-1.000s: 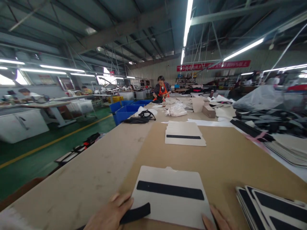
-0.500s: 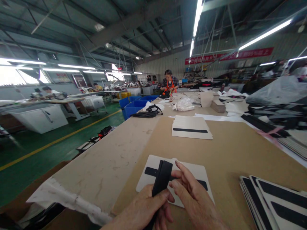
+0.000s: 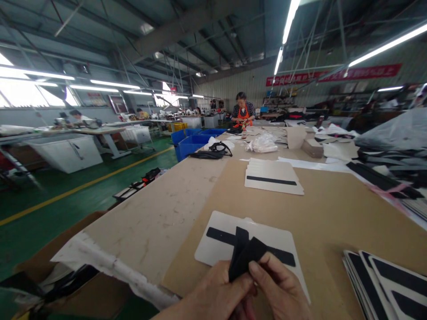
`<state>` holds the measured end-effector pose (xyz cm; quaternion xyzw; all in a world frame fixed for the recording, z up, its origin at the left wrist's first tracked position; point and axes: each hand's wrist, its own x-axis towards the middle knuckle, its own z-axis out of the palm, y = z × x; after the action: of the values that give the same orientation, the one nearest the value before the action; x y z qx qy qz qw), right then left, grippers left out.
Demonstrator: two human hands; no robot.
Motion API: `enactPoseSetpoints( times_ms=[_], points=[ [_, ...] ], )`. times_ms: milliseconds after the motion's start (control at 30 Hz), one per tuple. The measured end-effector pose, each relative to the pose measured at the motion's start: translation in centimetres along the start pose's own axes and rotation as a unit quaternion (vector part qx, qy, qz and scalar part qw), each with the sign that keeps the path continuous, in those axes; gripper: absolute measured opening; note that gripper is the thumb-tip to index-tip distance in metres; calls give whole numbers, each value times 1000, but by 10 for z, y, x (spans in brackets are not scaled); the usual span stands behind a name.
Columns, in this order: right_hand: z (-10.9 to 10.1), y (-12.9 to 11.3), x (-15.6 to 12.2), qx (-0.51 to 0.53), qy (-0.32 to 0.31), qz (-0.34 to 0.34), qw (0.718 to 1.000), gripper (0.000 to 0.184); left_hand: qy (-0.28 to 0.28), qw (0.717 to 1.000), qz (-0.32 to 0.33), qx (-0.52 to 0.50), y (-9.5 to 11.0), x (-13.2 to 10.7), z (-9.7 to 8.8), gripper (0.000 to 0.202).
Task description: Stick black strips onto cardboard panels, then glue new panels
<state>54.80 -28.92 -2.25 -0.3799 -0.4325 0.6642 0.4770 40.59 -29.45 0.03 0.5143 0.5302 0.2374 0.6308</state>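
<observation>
Strips (image 3: 252,254): black, held up over the near board, their upper ends splayed into two pieces; lower ends hidden by the hands.
Left hand (image 3: 218,286): closed around the lower part of the strips; I could not tell how many it held.
Right hand (image 3: 283,286): narrow, thumb and fingertips pinched at the strips' right edge.
Change: half a second earlier I had the right hand spread loose beside a bundle whose ends lay nearly together; now it was pinching, and the ends had fanned.
Meaning: I judged that pieces were being parted from the bundle, with separation not yet complete.
Near board (image 3: 211,253): pale, flat on the brown sheet (image 3: 327,213), partly hidden by the hands; a dark band (image 3: 218,235) crossed it, and the strips hung in front of that band.
Far boards (image 3: 270,166): small overlapping pile beyond the near board, well apart from it; dark band on top one.
Right-hand stack (image 3: 383,283): banded boards, leaning over one another at the surface's (image 3: 160,209) near right.
Co-worker (image 3: 243,113): at the far end, orange apron, head bent down.
</observation>
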Motion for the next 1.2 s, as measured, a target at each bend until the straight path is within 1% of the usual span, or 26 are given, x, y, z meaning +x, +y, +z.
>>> enactPoseSetpoints(
  times_ms=[33,100,167,233,267,300,333,400,467,500,533,567,600,700,767,867,967,1067,1200],
  points=[
    [-4,-2,-1,25,-8,14,1000,33,-8,999,1,40,1,-5,-4,48],
    [-19,-15,-1,61,3,4,998,32,-19,993,7,115,5,-19,-16,37],
    [-40,-41,4,75,56,-39,995,26,-23,983,9,183,11,-34,-32,33],
    [-62,-72,15,77,128,-89,985,17,1,967,15,253,18,-43,-51,35],
    [-71,-86,23,75,151,-107,980,14,22,955,22,295,21,-43,-60,37],
    [-77,-98,32,64,154,-114,979,14,48,939,36,340,22,-39,-69,39],
    [-80,-107,42,45,144,-110,983,16,79,916,58,389,21,-33,-77,39],
    [-77,-111,65,-27,93,-67,993,23,135,851,116,495,14,-11,-90,31],
    [-62,-101,88,-126,32,8,992,27,166,784,165,574,3,14,-99,19],
    [-53,-93,99,-173,2,45,984,27,172,766,177,594,-4,26,-102,21],
    [-43,-83,110,-217,-26,71,973,26,176,756,182,604,-11,36,-103,23],
    [-33,-74,119,-261,-51,81,961,24,180,754,183,604,-17,44,-104,25],
    [-23,-64,128,-305,-73,75,947,21,184,756,184,601,-23,49,-105,25],
    [-2,-41,152,-422,-126,8,898,12,199,758,189,592,-34,54,-106,28],
    [8,-30,165,-464,-153,-14,873,11,208,763,191,582,-38,53,-107,30],
    [17,-16,178,-505,-159,-32,848,14,210,770,200,568,-41,54,-109,32],
    [21,-6,186,-534,-166,-53,828,17,208,770,208,567,-44,56,-111,29],
    [23,-2,190,-548,-182,-50,815,16,212,770,206,566,-46,57,-112,28],
    [24,2,193,-576,-175,-41,798,18,206,774,202,564,-45,57,-111,29]
  ],
)
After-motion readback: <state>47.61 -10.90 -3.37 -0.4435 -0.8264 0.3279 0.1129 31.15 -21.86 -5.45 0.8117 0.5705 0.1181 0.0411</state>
